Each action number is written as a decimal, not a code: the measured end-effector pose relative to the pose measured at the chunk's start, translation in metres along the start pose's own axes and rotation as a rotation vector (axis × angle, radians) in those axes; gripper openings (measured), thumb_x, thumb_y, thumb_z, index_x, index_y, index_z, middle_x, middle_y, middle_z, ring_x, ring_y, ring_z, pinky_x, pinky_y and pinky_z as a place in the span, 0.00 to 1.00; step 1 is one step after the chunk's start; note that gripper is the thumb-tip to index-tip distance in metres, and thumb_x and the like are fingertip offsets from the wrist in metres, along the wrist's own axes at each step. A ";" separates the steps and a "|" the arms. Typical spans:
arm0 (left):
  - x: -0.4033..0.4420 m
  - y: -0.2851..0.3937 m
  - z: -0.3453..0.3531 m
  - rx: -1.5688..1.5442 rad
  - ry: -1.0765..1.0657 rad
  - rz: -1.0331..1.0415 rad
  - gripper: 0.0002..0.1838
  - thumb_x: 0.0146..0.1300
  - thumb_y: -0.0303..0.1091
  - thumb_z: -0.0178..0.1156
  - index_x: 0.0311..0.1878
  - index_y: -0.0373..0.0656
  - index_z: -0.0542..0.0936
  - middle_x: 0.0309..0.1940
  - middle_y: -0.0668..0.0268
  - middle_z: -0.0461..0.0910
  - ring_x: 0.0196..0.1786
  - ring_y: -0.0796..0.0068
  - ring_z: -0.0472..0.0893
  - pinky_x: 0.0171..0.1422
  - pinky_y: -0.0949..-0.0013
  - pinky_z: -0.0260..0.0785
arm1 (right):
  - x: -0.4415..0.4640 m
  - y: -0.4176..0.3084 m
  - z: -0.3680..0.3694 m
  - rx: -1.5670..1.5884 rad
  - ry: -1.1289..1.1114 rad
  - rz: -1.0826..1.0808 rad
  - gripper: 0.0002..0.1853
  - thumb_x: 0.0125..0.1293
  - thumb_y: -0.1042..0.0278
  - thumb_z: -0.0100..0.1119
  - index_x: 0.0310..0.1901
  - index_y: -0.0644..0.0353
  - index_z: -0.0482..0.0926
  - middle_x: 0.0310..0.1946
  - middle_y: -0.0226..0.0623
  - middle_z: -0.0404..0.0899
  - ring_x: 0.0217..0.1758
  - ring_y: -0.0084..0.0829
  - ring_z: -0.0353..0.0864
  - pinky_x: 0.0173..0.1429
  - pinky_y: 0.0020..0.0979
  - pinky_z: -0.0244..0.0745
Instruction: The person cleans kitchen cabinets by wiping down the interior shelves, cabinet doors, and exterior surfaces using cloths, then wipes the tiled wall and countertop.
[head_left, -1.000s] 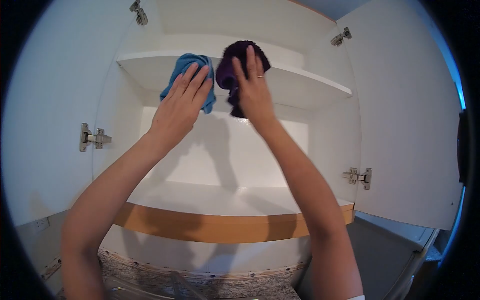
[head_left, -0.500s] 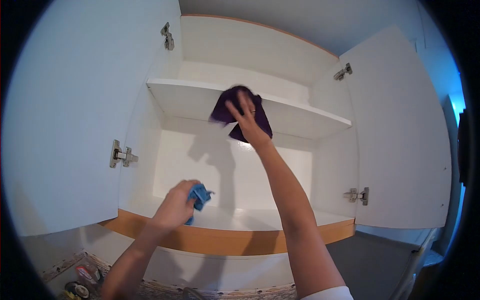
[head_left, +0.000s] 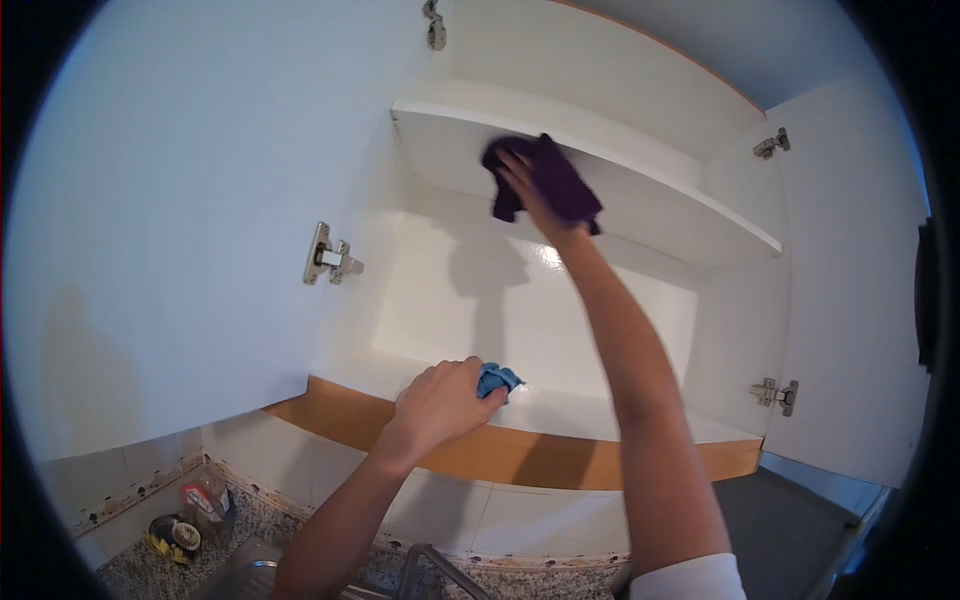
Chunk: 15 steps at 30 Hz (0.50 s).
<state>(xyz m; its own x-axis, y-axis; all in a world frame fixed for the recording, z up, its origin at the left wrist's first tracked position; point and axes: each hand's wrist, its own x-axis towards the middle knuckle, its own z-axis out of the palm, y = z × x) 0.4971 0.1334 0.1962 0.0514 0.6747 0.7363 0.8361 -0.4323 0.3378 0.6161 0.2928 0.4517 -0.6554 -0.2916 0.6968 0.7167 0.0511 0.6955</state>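
My right hand (head_left: pixel 532 190) is raised into a white wall cabinet and presses a dark purple cloth (head_left: pixel 566 183) up against the underside of its middle shelf (head_left: pixel 620 170). The cloth hangs out on both sides of my fingers. Lower down, my left hand (head_left: pixel 448 402) is closed round a crumpled blue cloth (head_left: pixel 498 379), just above the front of the cabinet floor (head_left: pixel 570 410). Part of the blue cloth is hidden inside the fist. I cannot tell whether that hand touches the cabinet.
Both cabinet doors stand open, the left door (head_left: pixel 200 220) close by and the right door (head_left: pixel 850 280) farther off. Metal hinges (head_left: pixel 330 258) stick out at the sides. Below are a faucet (head_left: pixel 435 570), a sink (head_left: pixel 255 570), a clear plastic container (head_left: pixel 207 500) and a granite counter (head_left: pixel 120 575).
The view has turned, so the cabinet sits farther right. My right hand has slid the purple cloth leftward along the shelf's underside. My left hand still grips the blue cloth.
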 end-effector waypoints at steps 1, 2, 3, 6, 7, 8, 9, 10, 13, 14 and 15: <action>-0.001 -0.001 0.002 -0.001 0.000 -0.011 0.20 0.56 0.46 0.54 0.39 0.36 0.77 0.32 0.50 0.80 0.39 0.50 0.80 0.46 0.54 0.72 | 0.025 -0.030 -0.010 0.163 -0.028 0.096 0.25 0.61 0.68 0.44 0.63 0.48 0.64 0.68 0.32 0.57 0.68 0.35 0.59 0.72 0.40 0.51; -0.002 -0.004 0.003 0.028 0.056 0.014 0.19 0.56 0.47 0.55 0.38 0.37 0.77 0.30 0.51 0.80 0.38 0.49 0.80 0.45 0.54 0.72 | 0.039 -0.062 -0.007 -0.042 0.168 0.028 0.26 0.60 0.73 0.46 0.63 0.53 0.64 0.67 0.39 0.58 0.66 0.43 0.61 0.70 0.46 0.51; -0.002 -0.006 0.004 0.061 0.112 0.040 0.19 0.56 0.47 0.55 0.36 0.38 0.78 0.29 0.52 0.80 0.36 0.49 0.80 0.44 0.54 0.73 | 0.045 -0.098 -0.004 0.150 0.361 0.104 0.34 0.54 0.79 0.47 0.67 0.57 0.57 0.67 0.49 0.55 0.67 0.51 0.57 0.70 0.51 0.46; -0.006 -0.012 0.008 0.082 0.136 0.126 0.18 0.55 0.47 0.56 0.33 0.39 0.79 0.27 0.52 0.80 0.34 0.49 0.80 0.42 0.55 0.73 | 0.086 -0.204 -0.009 1.623 0.153 0.610 0.43 0.46 0.84 0.40 0.69 0.65 0.41 0.66 0.60 0.50 0.71 0.51 0.47 0.72 0.31 0.44; 0.002 -0.026 0.024 0.170 0.240 0.254 0.18 0.55 0.47 0.56 0.32 0.39 0.79 0.27 0.53 0.81 0.34 0.51 0.81 0.41 0.55 0.74 | 0.108 -0.246 0.019 1.413 0.406 0.584 0.41 0.47 0.83 0.39 0.68 0.69 0.45 0.68 0.64 0.41 0.73 0.54 0.37 0.75 0.34 0.31; 0.003 -0.026 0.024 0.169 0.235 0.248 0.18 0.55 0.47 0.56 0.32 0.39 0.79 0.27 0.53 0.81 0.34 0.51 0.81 0.41 0.55 0.74 | 0.083 -0.245 -0.033 1.409 0.094 0.713 0.34 0.48 0.82 0.36 0.64 0.65 0.59 0.57 0.52 0.66 0.60 0.42 0.65 0.65 0.31 0.57; 0.003 -0.024 0.026 0.170 0.232 0.286 0.18 0.55 0.47 0.56 0.32 0.39 0.79 0.27 0.53 0.81 0.34 0.52 0.81 0.40 0.55 0.74 | 0.072 -0.243 -0.043 1.572 0.037 0.715 0.32 0.49 0.83 0.36 0.62 0.65 0.62 0.53 0.48 0.69 0.55 0.39 0.67 0.61 0.31 0.61; 0.002 -0.021 0.025 0.173 0.227 0.325 0.18 0.56 0.47 0.56 0.32 0.39 0.79 0.27 0.53 0.81 0.33 0.52 0.81 0.40 0.55 0.74 | 0.064 -0.242 -0.048 1.734 -0.018 0.716 0.31 0.49 0.83 0.36 0.60 0.66 0.65 0.49 0.45 0.72 0.50 0.36 0.69 0.57 0.31 0.64; -0.006 -0.003 0.012 0.097 0.148 0.091 0.21 0.56 0.51 0.56 0.33 0.39 0.80 0.26 0.54 0.81 0.34 0.51 0.80 0.42 0.55 0.72 | 0.061 -0.221 -0.063 1.978 -0.037 0.731 0.29 0.48 0.85 0.37 0.57 0.66 0.67 0.44 0.38 0.71 0.46 0.31 0.68 0.50 0.30 0.67; -0.005 -0.005 0.014 0.089 0.141 0.086 0.21 0.56 0.51 0.56 0.33 0.39 0.80 0.26 0.54 0.81 0.34 0.51 0.80 0.42 0.55 0.72 | 0.067 -0.214 -0.070 2.083 -0.075 0.741 0.29 0.47 0.86 0.39 0.56 0.66 0.68 0.43 0.38 0.71 0.44 0.30 0.67 0.49 0.29 0.67; -0.003 -0.010 0.017 0.097 0.157 0.112 0.21 0.56 0.51 0.56 0.33 0.38 0.79 0.25 0.54 0.80 0.32 0.52 0.81 0.40 0.56 0.73 | 0.073 -0.206 -0.080 2.006 -0.057 0.687 0.29 0.48 0.86 0.39 0.56 0.66 0.68 0.46 0.40 0.70 0.48 0.32 0.68 0.51 0.29 0.66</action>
<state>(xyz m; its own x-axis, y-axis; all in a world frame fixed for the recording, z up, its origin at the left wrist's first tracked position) 0.4983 0.1459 0.1809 0.0678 0.5210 0.8508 0.8789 -0.4348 0.1963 0.4398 0.1851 0.3458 -0.4964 0.2347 0.8358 -0.3572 0.8222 -0.4431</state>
